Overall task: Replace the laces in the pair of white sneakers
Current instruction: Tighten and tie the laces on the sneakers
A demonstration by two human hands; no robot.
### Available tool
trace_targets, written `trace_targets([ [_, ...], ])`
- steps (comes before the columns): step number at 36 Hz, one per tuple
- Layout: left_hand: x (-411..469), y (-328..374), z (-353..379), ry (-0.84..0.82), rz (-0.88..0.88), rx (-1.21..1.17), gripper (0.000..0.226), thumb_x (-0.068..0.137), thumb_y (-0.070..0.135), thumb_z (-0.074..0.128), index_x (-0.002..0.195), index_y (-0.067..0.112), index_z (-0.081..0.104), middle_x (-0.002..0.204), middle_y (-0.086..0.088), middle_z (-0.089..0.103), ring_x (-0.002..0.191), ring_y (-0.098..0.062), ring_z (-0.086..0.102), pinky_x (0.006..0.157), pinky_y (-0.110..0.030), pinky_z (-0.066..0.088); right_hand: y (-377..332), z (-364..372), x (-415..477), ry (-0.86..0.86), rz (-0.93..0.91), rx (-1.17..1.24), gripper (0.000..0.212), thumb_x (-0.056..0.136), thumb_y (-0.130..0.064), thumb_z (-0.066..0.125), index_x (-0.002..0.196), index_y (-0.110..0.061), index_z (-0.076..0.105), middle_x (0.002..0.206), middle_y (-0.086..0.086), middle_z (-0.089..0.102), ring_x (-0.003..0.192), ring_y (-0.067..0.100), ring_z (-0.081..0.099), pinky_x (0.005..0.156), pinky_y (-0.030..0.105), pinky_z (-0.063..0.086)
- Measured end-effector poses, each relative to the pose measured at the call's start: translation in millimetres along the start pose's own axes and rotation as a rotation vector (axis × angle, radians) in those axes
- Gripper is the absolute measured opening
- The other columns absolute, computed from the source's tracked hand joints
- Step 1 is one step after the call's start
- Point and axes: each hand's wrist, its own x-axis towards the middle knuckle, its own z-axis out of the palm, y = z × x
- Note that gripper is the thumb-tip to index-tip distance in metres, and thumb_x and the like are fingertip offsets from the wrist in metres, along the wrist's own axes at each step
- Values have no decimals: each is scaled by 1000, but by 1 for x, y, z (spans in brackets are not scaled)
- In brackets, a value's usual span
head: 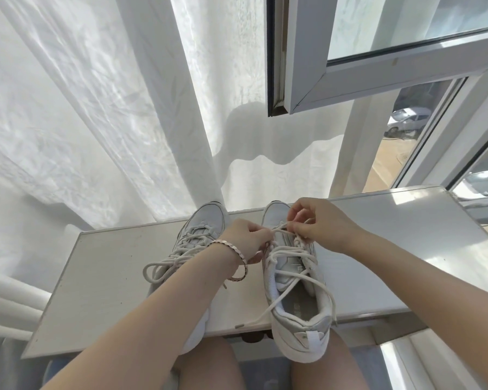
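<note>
Two white sneakers stand side by side on a white windowsill [110,277], toes pointing away from me. The left sneaker [200,223] is laced, its bow loops lying loose to the left, and my forearm covers its heel. The right sneaker [296,319] has its lace [290,251] partly loosened, with loose ends trailing over the heel. My left hand [245,240], with bracelets at the wrist, pinches a strand of that lace near the toe end. My right hand [319,223] pinches the lace at the lowest eyelets.
White curtains [96,122] hang behind the sill on the left. An open window sash [350,74] juts in at the upper right, with a street and cars outside. My bare knees [209,367] sit below the sill's front edge.
</note>
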Motion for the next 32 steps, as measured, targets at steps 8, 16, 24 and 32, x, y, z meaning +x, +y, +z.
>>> trace_targets([
  [8,3,1,-5,-72,-131,-210,19,87,4,57,69,6,62,60,-4,51,48,-6,47,47,-15,49,-23,-1,-6,-250,3,-230,16,87,-31,64,77,-20,69,41,-19,48,46,-3,46,49,10,31],
  [16,-4,-5,-2,-23,-54,-216,13,88,7,59,76,11,61,69,-4,58,57,-6,54,57,-19,52,-27,4,-4,-320,-46,-460,19,90,-34,59,95,-19,69,81,-13,45,71,1,45,63,11,35],
  [24,-16,-11,2,40,53,-104,14,77,14,74,86,13,64,77,2,60,74,-9,59,66,-27,58,-21,5,-18,-152,-105,-316,8,88,-28,62,86,-23,69,68,-11,49,60,-1,46,58,12,35],
  [32,-21,-17,13,191,95,-102,11,76,0,64,74,11,65,59,2,58,50,-6,53,65,-31,57,-10,3,-37,-94,-36,46,12,88,-6,58,78,-4,63,82,3,52,76,14,49,74,25,39],
])
